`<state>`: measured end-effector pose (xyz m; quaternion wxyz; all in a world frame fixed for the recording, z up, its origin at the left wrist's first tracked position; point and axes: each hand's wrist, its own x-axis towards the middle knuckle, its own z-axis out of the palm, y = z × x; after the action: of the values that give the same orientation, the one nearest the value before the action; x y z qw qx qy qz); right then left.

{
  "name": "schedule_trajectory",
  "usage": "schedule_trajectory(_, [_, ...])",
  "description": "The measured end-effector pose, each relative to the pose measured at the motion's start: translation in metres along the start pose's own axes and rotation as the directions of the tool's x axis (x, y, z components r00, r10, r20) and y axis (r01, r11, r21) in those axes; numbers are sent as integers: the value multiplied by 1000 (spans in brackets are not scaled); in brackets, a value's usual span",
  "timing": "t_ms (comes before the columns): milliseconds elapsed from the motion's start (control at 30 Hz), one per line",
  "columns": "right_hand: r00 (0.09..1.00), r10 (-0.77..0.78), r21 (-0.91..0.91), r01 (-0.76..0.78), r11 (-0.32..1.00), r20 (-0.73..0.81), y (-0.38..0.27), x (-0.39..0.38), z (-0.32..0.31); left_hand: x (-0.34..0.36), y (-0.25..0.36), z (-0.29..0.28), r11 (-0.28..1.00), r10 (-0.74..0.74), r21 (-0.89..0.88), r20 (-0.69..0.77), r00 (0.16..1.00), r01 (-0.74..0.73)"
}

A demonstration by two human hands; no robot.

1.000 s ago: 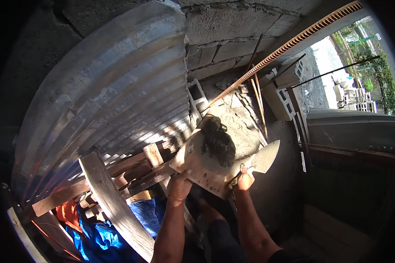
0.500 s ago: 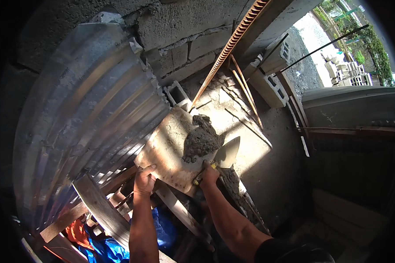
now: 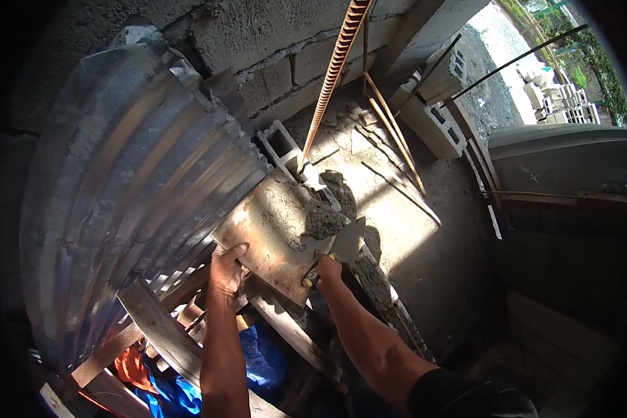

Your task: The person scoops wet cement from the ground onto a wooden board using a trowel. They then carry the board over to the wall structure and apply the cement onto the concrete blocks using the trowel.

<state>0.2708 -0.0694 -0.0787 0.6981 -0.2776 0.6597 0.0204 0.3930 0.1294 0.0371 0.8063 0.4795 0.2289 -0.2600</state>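
My left hand (image 3: 226,268) grips the left corner of a flat, stained board (image 3: 254,233). A wet grey mortar heap (image 3: 322,219) lies toward the board's far right. My right hand (image 3: 325,270) is closed on the yellow handle of a trowel (image 3: 348,242), whose blade rests against the mortar at the board's right side. Beyond the board, a hollow concrete block (image 3: 283,149) sits beside an upright rusty rebar (image 3: 331,73). More wet mortar (image 3: 366,285) coats a long narrow edge under and right of the trowel.
Corrugated metal sheet (image 3: 118,188) leans at left against a block wall (image 3: 272,49). Thin rods (image 3: 390,132) stand near stacked blocks (image 3: 432,122) at right. Timber beams (image 3: 160,327) and a blue tarp (image 3: 261,355) lie below. An opening at upper right shows outdoor block piles (image 3: 557,101).
The board and both hands have moved left and forward, toward the hollow block. The trowel blade has swung upright beside the mortar, and part of the mortar has slid toward the board's far edge.
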Motion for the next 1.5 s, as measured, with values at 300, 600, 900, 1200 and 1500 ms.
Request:
schedule_trajectory(300, [960,-274,-611,187,770,-52,-17,13,-72,16,2,23,985,43,167,-17,999,-39])
schedule_trajectory(600, [867,-341,-891,430,148,363,-125,40,-29,18,3,60,979,55,201,-62,997,-42])
schedule_trajectory(900, [668,3,-559,625,-545,744,-115,25,4,11,-15,102,973,177,145,28,984,-179])
schedule_trajectory(1200, [612,86,-486,698,-526,786,-133,41,15,0,16,152,926,236,305,-15,972,-221])
schedule_trajectory(1500, [721,-337,-795,571,-207,606,-148,-43,-4,50,16,141,686,416,638,53,908,-351])
